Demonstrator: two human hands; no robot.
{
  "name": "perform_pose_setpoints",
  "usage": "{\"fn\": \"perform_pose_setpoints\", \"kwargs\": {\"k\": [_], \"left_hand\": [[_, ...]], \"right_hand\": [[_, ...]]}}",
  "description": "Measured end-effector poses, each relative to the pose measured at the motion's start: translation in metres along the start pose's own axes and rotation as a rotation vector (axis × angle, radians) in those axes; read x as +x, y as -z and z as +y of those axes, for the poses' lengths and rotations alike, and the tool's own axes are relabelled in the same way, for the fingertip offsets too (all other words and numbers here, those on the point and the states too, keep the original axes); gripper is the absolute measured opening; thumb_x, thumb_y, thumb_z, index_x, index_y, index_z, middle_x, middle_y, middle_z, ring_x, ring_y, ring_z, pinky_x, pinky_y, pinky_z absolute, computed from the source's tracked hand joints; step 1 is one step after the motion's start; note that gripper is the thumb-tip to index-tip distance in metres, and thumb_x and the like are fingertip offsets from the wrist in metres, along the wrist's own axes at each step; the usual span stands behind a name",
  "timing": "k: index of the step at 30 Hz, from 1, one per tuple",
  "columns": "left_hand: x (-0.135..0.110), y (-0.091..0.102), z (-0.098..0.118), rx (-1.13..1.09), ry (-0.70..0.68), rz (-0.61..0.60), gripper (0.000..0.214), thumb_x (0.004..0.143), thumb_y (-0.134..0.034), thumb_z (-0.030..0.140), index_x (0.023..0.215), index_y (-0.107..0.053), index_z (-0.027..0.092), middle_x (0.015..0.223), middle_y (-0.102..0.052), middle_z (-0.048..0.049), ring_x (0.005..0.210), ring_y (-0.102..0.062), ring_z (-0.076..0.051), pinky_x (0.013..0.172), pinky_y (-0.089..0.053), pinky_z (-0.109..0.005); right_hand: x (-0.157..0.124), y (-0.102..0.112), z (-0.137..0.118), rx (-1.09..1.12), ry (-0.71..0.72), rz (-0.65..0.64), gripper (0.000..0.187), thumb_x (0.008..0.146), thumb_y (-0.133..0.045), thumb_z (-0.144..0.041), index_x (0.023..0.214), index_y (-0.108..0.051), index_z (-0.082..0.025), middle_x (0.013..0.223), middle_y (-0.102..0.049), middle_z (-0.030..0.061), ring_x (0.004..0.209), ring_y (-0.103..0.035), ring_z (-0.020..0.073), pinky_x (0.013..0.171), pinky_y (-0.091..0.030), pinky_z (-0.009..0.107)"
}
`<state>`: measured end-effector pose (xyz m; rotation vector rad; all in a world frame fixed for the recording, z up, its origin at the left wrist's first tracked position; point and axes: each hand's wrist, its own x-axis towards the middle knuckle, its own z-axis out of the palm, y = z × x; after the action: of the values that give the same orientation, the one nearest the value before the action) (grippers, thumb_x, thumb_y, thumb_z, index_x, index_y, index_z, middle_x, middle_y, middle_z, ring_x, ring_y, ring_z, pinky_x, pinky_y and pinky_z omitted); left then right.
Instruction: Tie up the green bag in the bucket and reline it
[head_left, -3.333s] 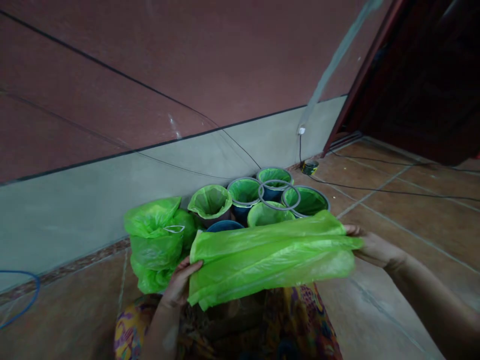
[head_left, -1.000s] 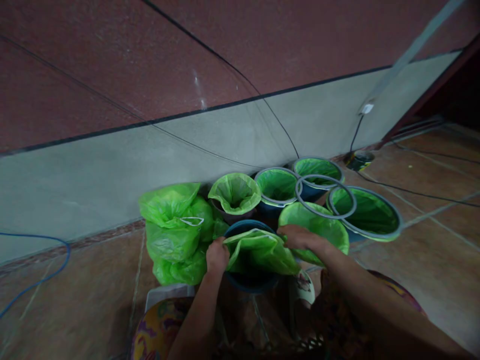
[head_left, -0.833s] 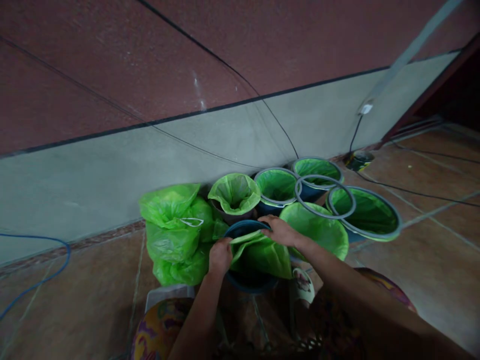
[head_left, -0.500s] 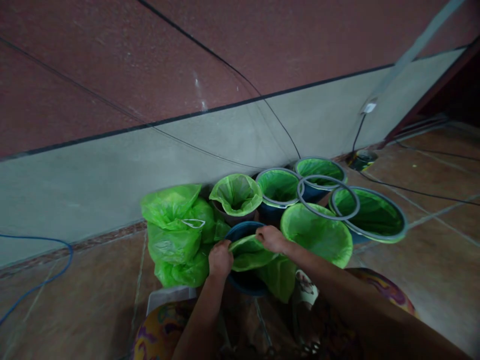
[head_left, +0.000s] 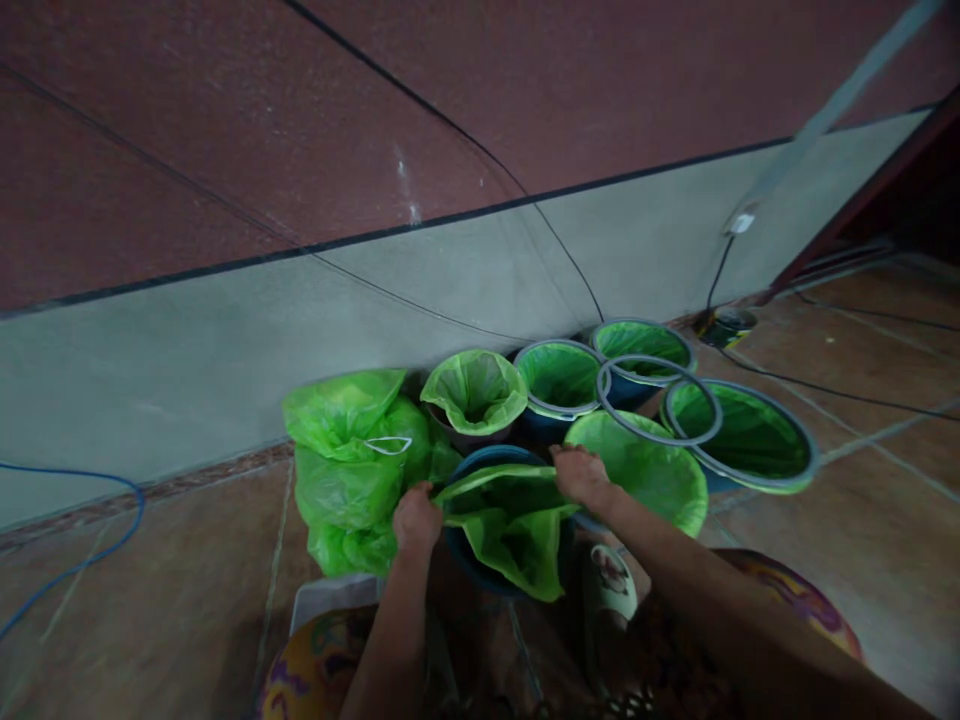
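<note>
Both hands are on the green bag (head_left: pixel 517 530) here. The left hand (head_left: pixel 417 520) is pinched on its rim at about 9 o'clock and the right hand (head_left: pixel 581 476) grips the opposite edge at about 2 o'clock. They're apart, so the mouth is stretched open over the blue bucket (head_left: pixel 487 458), and the rest of the bag droops over the bucket's near side at 6 o'clock. It's pretty crowded around it: a heap of green bags (head_left: pixel 349 470) sits just beside the bucket at 9 o'clock, a small lined pot (head_left: pixel 474 392) is at 12, and a big lined bucket (head_left: pixel 649 480) is right up against the right wrist at 3. Out toward 1 to 2 o'clock are more lined buckets (head_left: pixel 561 375) with a loose grey ring (head_left: pixel 658 402) lying across their rims. The wall (head_left: pixel 225 340) is close behind the lot, and a blue cable (head_left: pixel 75 565) lies well off at 9 o'clock.
</note>
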<state>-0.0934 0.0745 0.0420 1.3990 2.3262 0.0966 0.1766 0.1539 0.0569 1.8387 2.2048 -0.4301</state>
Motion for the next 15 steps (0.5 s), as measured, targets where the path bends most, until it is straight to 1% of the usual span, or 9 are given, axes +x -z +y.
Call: {"fn": "perform_pose_setpoints", "kwargs": {"k": [2,4,5,6,8,10,12,15], "left_hand": [[0.001,-0.005,0.005,-0.026,-0.006,0.035,0.045,0.083,-0.048,0.008,0.123,-0.064,0.018,0.118,-0.07,-0.0101,0.108,-0.065,-0.022,0.091,-0.047,-0.028],[0.002,-0.009,0.011,-0.075,-0.018,0.056,0.04,0.084,-0.05,0.011,0.121,-0.066,0.019,0.117,-0.07,-0.011,0.106,-0.066,-0.022,0.09,-0.047,-0.029],[0.004,-0.01,0.013,-0.103,-0.028,0.057,0.037,0.085,-0.051,0.014,0.118,-0.067,0.019,0.116,-0.07,-0.0113,0.104,-0.066,-0.023,0.09,-0.047,-0.03],[0.006,-0.011,0.015,-0.129,-0.038,0.053,0.033,0.086,-0.052,0.017,0.114,-0.069,0.019,0.114,-0.071,-0.0113,0.103,-0.066,-0.023,0.089,-0.047,-0.03],[0.012,-0.013,0.016,-0.173,-0.047,0.04,0.026,0.087,-0.053,0.02,0.105,-0.072,0.019,0.107,-0.072,-0.0102,0.099,-0.066,-0.022,0.087,-0.046,-0.029],[0.02,-0.015,0.014,-0.223,-0.042,0.029,0.023,0.087,-0.053,0.022,0.095,-0.073,0.019,0.096,-0.074,-0.008,0.094,-0.067,-0.021,0.081,-0.046,-0.027],[0.028,-0.019,0.011,-0.296,-0.029,0.007,0.022,0.087,-0.052,0.025,0.083,-0.073,0.017,0.08,-0.072,-0.0052,0.083,-0.067,-0.019,0.071,-0.046,-0.025],[0.041,-0.027,0.005,-0.427,0.0,-0.046,0.027,0.085,-0.054,0.03,0.068,-0.069,0.016,0.059,-0.064,-0.0009,0.067,-0.064,-0.016,0.058,-0.043,-0.022]], "right_hand": [[-0.001,-0.008,-0.014,-0.002,0.128,0.086,0.046,0.083,-0.059,-0.018,0.129,-0.056,-0.018,0.127,-0.06,0.0161,0.119,-0.054,0.0297,0.097,-0.041,0.042],[0.002,-0.016,-0.021,0.014,0.224,0.136,0.038,0.086,-0.057,-0.022,0.124,-0.06,-0.019,0.124,-0.061,0.0133,0.118,-0.053,0.0287,0.098,-0.039,0.04],[0.005,-0.018,-0.023,0.034,0.235,0.134,0.031,0.088,-0.054,-0.023,0.117,-0.064,-0.019,0.119,-0.064,0.0124,0.115,-0.055,0.0274,0.097,-0.039,0.038],[0.009,-0.021,-0.024,0.064,0.232,0.122,0.026,0.09,-0.051,-0.024,0.11,-0.067,-0.018,0.115,-0.066,0.0118,0.112,-0.057,0.0258,0.096,-0.039,0.035],[0.021,-0.023,-0.023,0.152,0.203,0.089,0.026,0.093,-0.047,-0.025,0.1,-0.07,-0.016,0.108,-0.068,0.0114,0.104,-0.061,0.0221,0.091,-0.041,0.03],[0.034,-0.025,-0.023,0.255,0.164,0.064,0.029,0.095,-0.045,-0.027,0.097,-0.071,-0.015,0.104,-0.07,0.0116,0.097,-0.063,0.0192,0.085,-0.042,0.026],[0.046,-0.027,-0.023,0.35,0.125,0.041,0.031,0.095,-0.045,-0.028,0.095,-0.072,-0.014,0.1,-0.072,0.0112,0.092,-0.064,0.0178,0.081,-0.042,0.025],[0.063,-0.033,-0.023,0.561,0.132,0.028,0.025,0.089,-0.053,-0.026,0.096,-0.074,-0.014,0.098,-0.073,0.0095,0.09,-0.064,0.0179,0.08,-0.044,0.026]]}}
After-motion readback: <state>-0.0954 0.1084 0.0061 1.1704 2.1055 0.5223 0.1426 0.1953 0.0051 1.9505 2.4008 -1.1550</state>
